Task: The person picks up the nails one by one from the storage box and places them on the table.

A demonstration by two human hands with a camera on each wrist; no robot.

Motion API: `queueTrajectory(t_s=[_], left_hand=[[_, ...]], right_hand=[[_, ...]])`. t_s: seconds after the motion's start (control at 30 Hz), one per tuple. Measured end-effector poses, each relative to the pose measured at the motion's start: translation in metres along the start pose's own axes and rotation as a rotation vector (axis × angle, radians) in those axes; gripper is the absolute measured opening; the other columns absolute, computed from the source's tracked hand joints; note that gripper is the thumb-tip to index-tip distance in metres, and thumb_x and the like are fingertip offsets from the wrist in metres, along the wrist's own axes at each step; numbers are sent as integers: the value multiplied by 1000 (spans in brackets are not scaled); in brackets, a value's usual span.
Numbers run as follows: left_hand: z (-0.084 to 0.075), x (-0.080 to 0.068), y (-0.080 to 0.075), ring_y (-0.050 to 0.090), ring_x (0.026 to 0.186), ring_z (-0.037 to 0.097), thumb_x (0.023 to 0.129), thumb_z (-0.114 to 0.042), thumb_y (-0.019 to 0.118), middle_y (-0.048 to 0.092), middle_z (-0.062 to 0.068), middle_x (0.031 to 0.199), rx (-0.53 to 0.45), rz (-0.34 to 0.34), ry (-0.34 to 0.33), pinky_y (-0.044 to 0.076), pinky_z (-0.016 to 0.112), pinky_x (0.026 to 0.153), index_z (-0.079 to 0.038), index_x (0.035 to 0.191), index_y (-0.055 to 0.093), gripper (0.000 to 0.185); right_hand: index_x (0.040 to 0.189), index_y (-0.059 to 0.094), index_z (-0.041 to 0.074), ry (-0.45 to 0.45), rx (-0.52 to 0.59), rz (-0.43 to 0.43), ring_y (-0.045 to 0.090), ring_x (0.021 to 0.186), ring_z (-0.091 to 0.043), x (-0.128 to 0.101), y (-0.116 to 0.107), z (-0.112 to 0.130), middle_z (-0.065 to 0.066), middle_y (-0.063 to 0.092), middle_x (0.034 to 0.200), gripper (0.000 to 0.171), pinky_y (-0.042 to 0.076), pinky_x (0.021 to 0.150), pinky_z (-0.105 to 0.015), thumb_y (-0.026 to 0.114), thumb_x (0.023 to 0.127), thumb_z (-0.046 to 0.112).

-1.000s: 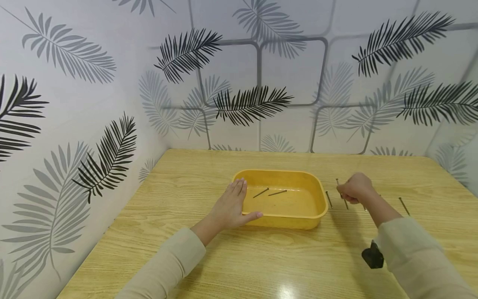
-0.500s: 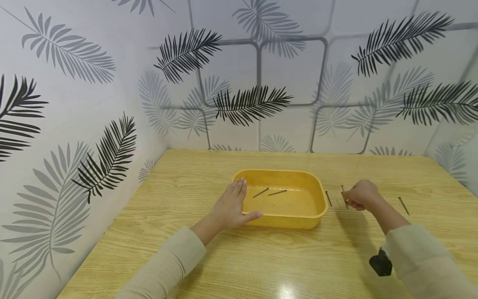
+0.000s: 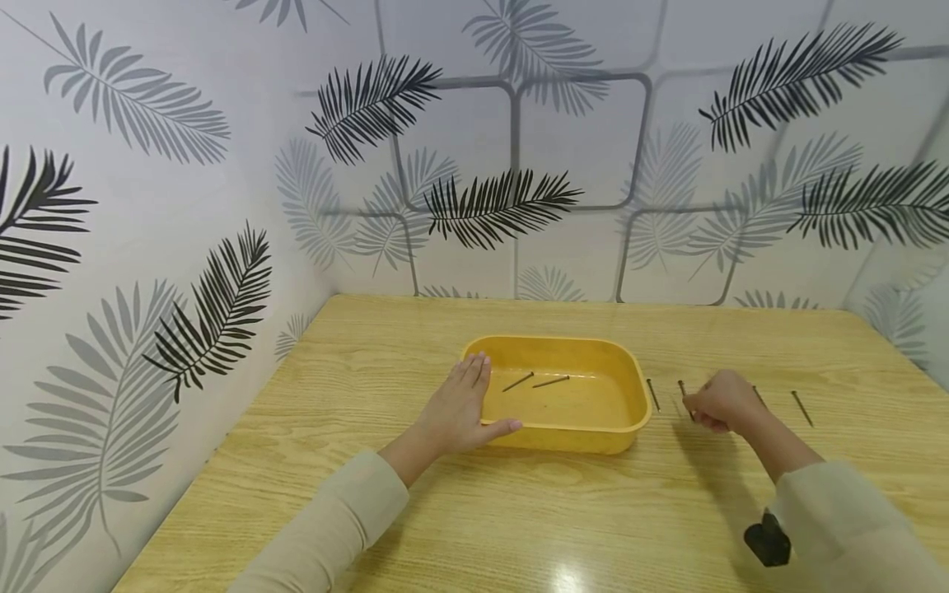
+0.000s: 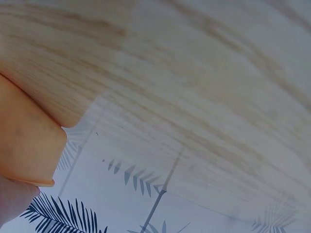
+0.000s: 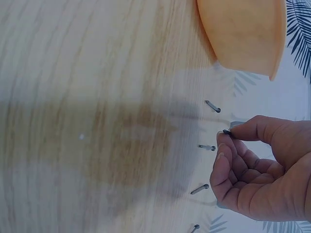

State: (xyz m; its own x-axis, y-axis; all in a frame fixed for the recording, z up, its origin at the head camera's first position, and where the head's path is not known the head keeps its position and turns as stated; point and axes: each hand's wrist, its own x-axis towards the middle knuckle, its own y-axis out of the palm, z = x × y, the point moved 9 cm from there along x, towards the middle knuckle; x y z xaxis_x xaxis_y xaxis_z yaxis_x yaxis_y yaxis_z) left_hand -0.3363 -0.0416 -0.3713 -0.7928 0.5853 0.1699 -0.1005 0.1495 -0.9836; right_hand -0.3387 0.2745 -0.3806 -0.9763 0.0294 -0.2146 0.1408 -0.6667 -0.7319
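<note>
A yellow plastic tray (image 3: 619, 371) stands mid-table with two dark nails (image 3: 550, 381) lying in it. My left hand (image 3: 460, 408) rests flat against the tray's left rim, fingers straight and thumb along the front wall. The left wrist view shows only that rim (image 4: 24, 136) and bare wood. Right of the tray, my right hand (image 3: 719, 402) is low over the table and pinches a nail (image 3: 683, 389) between thumb and forefinger. In the right wrist view its dark end (image 5: 227, 131) pokes out of the pinch of my right hand (image 5: 262, 170).
More nails lie in a row on the wooden table (image 3: 519, 511): one beside the tray (image 3: 652, 394) and others further right (image 3: 801, 408). The right wrist view shows several loose nails (image 5: 206, 147). Leaf-patterned walls close off the left and back.
My right hand has drifted a little toward me and to the right, lower over the table, still pinching the nail. The left hand and tray have not moved.
</note>
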Motion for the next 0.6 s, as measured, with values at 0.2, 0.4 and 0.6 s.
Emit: queueTrajectory(t_s=[0.2, 0.4, 0.6], left_hand=[[0, -1, 0, 16, 142, 38, 67, -86, -11, 17, 27, 151, -7, 3, 1, 16, 45, 117, 12, 142, 19, 127], [0, 0, 0, 16, 142, 38, 67, -85, -11, 17, 27, 151, -8, 0, 1, 17, 45, 116, 12, 142, 19, 127], [0, 0, 1, 17, 142, 38, 67, -86, -11, 17, 27, 151, -7, -3, 3, 17, 46, 116, 12, 142, 19, 127]], right_hand=[[50, 62, 5, -11, -39, -10, 44, 41, -6, -3, 1, -4, 6, 51, 41, 30, 41, 43, -21, 52, 77, 10], [49, 62, 5, -7, -54, -3, 43, 40, -6, -6, 4, -10, 6, 50, 41, 33, 40, 42, -20, 52, 81, 11], [51, 62, 3, -24, -46, -4, 43, 39, -6, -10, 5, -14, 6, 50, 41, 33, 40, 41, -20, 54, 82, 10]])
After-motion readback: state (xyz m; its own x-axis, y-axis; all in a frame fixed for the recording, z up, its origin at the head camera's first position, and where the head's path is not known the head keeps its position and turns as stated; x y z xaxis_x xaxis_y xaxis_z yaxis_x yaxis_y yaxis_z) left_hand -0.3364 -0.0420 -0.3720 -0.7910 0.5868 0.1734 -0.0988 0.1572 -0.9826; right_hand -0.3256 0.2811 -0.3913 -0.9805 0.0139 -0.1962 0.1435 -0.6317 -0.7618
